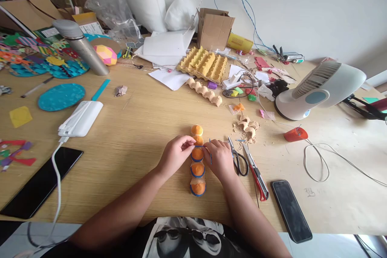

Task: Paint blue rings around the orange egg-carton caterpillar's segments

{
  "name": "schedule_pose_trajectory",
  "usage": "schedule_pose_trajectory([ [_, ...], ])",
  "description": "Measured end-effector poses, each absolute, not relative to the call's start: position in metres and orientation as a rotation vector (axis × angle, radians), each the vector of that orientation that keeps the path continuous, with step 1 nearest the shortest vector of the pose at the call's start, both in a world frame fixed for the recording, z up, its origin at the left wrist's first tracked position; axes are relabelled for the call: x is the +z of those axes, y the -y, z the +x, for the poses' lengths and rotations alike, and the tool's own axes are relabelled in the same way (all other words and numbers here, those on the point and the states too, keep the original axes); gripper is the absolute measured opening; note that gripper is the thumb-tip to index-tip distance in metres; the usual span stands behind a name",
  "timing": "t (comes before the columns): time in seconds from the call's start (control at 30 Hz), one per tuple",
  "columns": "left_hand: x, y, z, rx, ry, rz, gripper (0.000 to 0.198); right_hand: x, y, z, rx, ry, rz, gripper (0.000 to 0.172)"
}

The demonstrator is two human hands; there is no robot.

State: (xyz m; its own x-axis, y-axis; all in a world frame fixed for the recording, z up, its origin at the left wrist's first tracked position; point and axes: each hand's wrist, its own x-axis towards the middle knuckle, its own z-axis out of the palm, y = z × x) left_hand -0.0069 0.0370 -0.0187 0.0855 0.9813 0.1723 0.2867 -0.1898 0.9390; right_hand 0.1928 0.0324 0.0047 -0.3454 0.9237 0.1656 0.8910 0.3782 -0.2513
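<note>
A strip of egg-carton cups (198,169) stands lengthwise before me, its cups topped with orange material that looks like modelling clay. Thin blue clay bands ring the three nearer cups; the farthest cup shows a whitish edge. My left hand (176,154) is closed, thumb and forefinger pinching at the strip's left side by the second and third cups from the far end. On the opposite side, my right hand (219,157) is curled, its thumb against the third cup. A narrow blue clay strip (211,158) hangs at the right fingers, partly hidden.
Scissors (238,159) and a red utility knife (256,175) lie right of my right hand, near a phone (291,209). Carton scraps (248,127), a white fan (317,88) and a yellow egg tray (204,64) sit beyond. A power bank (81,119) is leftward.
</note>
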Motion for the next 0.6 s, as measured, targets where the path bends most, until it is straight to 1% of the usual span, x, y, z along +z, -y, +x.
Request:
schedule_pose_trajectory([
  [0.6,-0.0219,-0.0352,-0.0102,1.075,-1.321,1.678,0.016,0.0065,-0.0335,0.1924,0.191,2.389,-1.627,0.02],
])
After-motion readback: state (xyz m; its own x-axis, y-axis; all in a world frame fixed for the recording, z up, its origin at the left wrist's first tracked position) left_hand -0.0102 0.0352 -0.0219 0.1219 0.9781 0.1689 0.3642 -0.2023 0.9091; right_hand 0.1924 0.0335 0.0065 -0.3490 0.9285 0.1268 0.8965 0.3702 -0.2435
